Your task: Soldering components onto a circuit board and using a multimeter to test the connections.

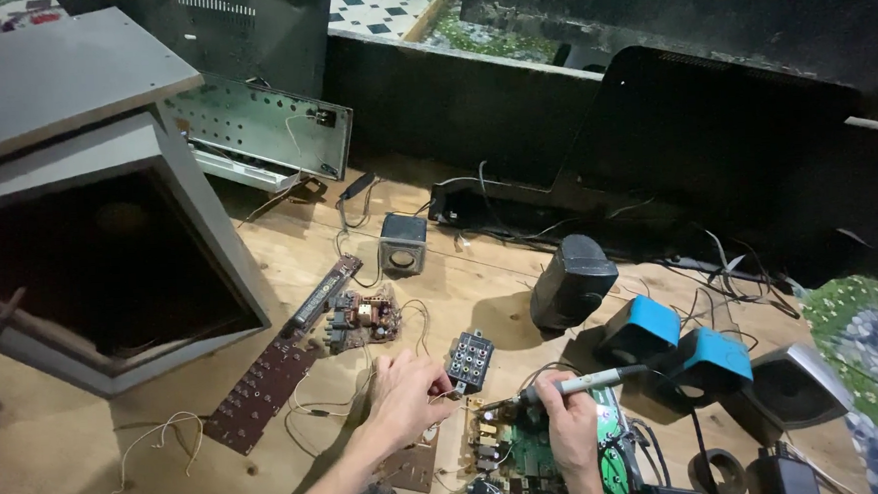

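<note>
Right hand point(573, 432) wrapped around a soldering iron point(584, 381), pen-style grip, fingers pressed together on the handle; tip points left and down onto the green board point(530, 451). We read the low angle as a way to bring the tip onto a joint near the board's upper left corner. Left hand point(404, 396) lies just beside that spot, fingers curled and pinched; it seems to feed a thin wire toward the tip, but we cannot tell for sure, the strand is too fine.

The board lies flat on the wooden table point(60, 467), close to the body, between the two hands. A small black connector block point(470, 361) sits just beyond the left hand. Farther left, a long brown board point(276, 378) and a cluster of loose parts point(365, 318), set aside but near. Two blue-topped speakers point(677, 350) and a black speaker point(572, 281) stand to the right, cables trailing. A grey cabinet point(96, 205) with an open face takes the left side.

Hard to make out: the iron's tip against the dark components; the board's lower edge, cut off by the frame; the cabinet's inside, in shadow. Both forearms run out of view at the bottom.
</note>
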